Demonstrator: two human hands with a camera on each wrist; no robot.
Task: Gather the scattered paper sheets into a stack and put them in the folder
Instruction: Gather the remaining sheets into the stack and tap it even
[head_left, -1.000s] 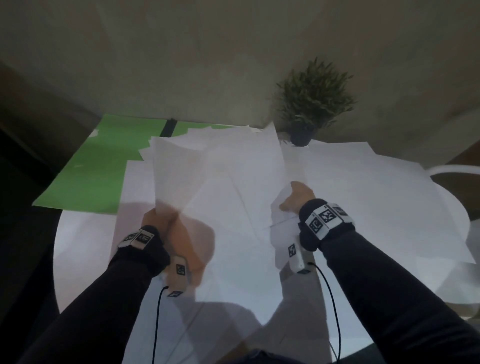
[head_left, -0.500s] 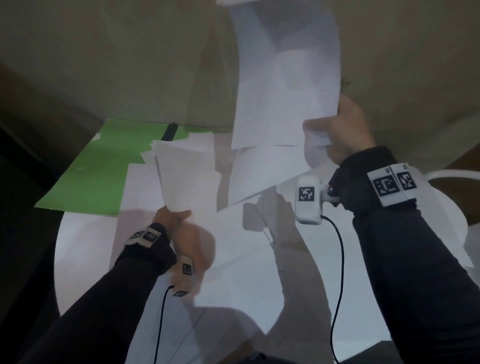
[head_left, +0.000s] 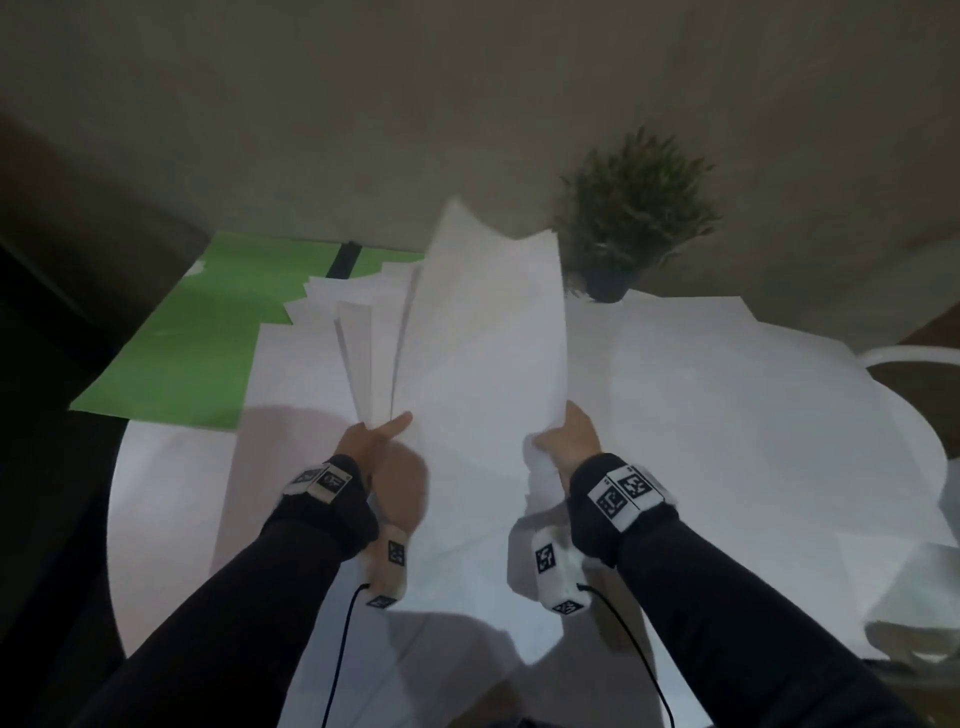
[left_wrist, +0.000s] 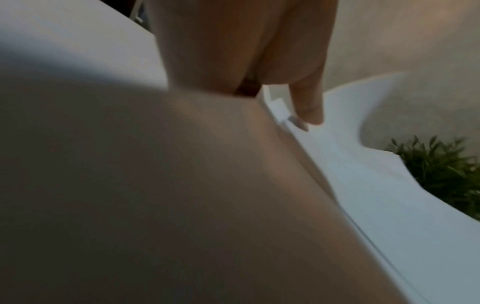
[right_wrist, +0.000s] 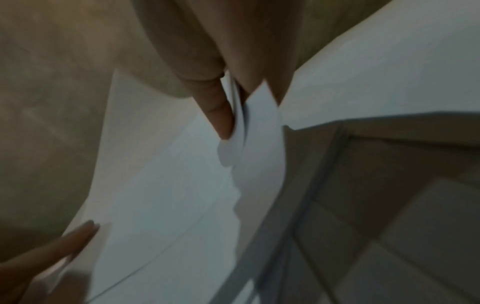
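Nearest the camera, dark sleeves (head_left: 753, 597) run up to both wrists, each with a band of black-and-white square code markers (head_left: 626, 493); the patterns carry no readable words. The left hand (head_left: 379, 457) grips the lower left edge of a raised bundle of paper sheets (head_left: 483, 364), thumb laid on the front face and pointing toward the right, the other fingers hidden behind the paper. In the left wrist view a single finger (left_wrist: 309, 107) reaches down onto the sheet edges. The right hand (head_left: 571, 441) pinches the bundle's lower right edge; the right wrist view shows a fingertip (right_wrist: 223, 117) pressed tight against several sheet edges, the thumb on the other side. The bundle stands tilted above a round white table (head_left: 156, 493), its sheets fanned unevenly at the top. More loose sheets (head_left: 727, 415) lie flat to the right. Farther back on the left lies the open green folder (head_left: 208, 338), partly covered by paper. A small potted plant (head_left: 631, 218) stands at the table's far edge.
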